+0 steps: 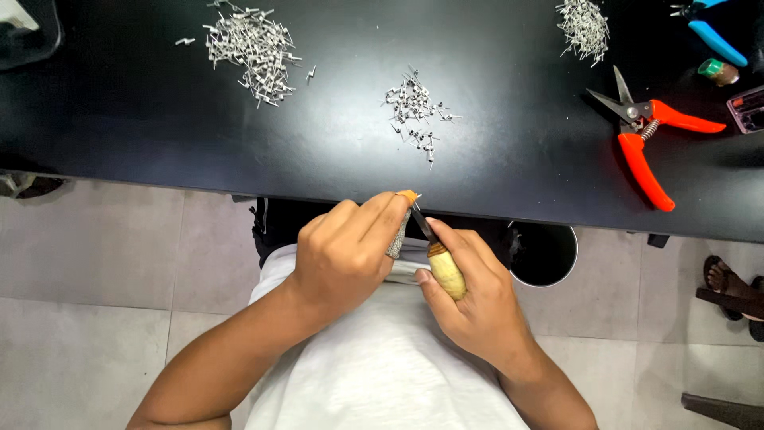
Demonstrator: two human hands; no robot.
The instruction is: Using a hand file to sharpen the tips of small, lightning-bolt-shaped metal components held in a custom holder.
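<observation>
My right hand (469, 299) grips a small tool with a pale wooden handle (446, 272) and a thin dark metal blade (422, 224) pointing up toward the table edge. My left hand (350, 251) is closed, pinching a tiny metal piece at the blade's tip between finger and thumb; one finger wears a grey sleeve (397, 237) with an orange tip. Both hands meet just in front of the black table (318, 159), above my lap in a white shirt.
On the table lie piles of small metal pins at the far left (253, 49), middle (414, 111) and far right (585, 28). Orange-handled snips (646, 143) and blue-handled pliers (716, 36) lie at the right. A black bin (545, 255) stands under the table; another person's sandalled foot (728, 287) is at right.
</observation>
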